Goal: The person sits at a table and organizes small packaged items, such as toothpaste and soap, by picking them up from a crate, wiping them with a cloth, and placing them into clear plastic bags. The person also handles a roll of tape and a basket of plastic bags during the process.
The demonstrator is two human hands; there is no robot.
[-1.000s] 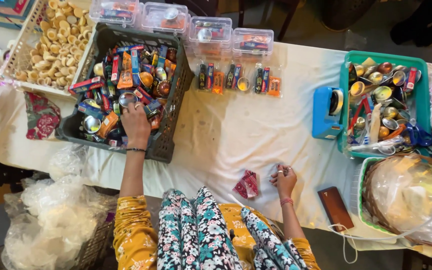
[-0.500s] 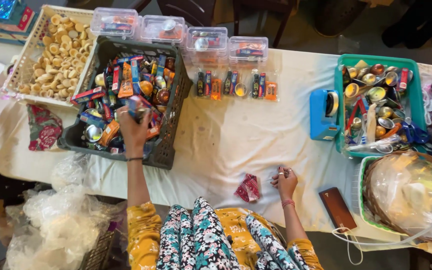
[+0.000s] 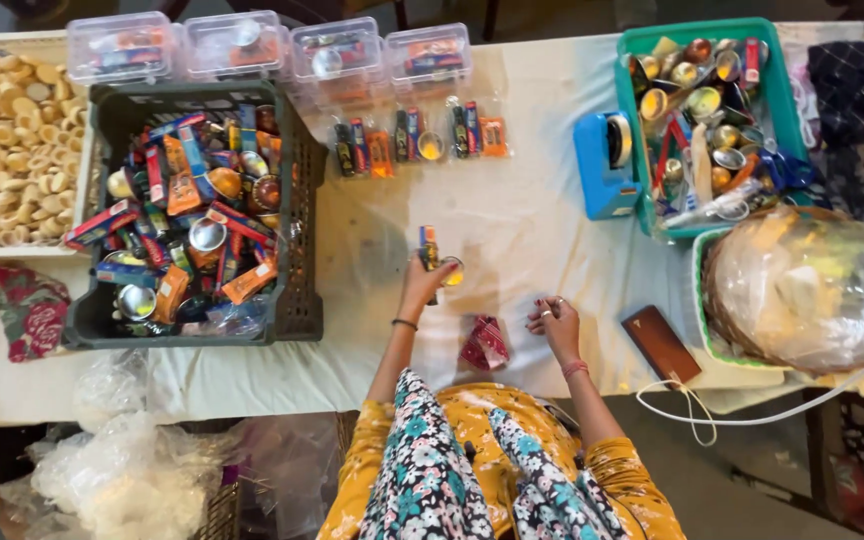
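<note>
White cloth-covered bench [image 3: 512, 220] fills the view, sorted stock kept to its edges so the middle stays free to work on. Dark grey slatted plastic crate [image 3: 297, 200] at 10 o'clock, heaped with small coloured packets and round metal cups. Green plastic tray [image 3: 782, 60] at 2 o'clock, similar cups and sticks inside, blue box-shaped gadget [image 3: 604, 165] touching its left wall. Clear-wrapped round basket [image 3: 812, 285] at 3 o'clock. Four clear lidded plastic boxes [image 3: 332, 50] in a row at 12, finished small packets [image 3: 417, 145] lined up just below them. Brown flat wallet-like case [image 3: 660, 343] at 4 o'clock. Red patterned pouch [image 3: 485, 343] lies between the hands, near centre.

Left hand [image 3: 424, 282], raised over bench centre, grip pinched on small bundle of coloured packets with a gold cup [image 3: 436, 258], held upright, probably for a clear look. Right hand [image 3: 554, 322] at 5 o'clock, fingertips pressed together on something tiny; cannot tell what.
</note>
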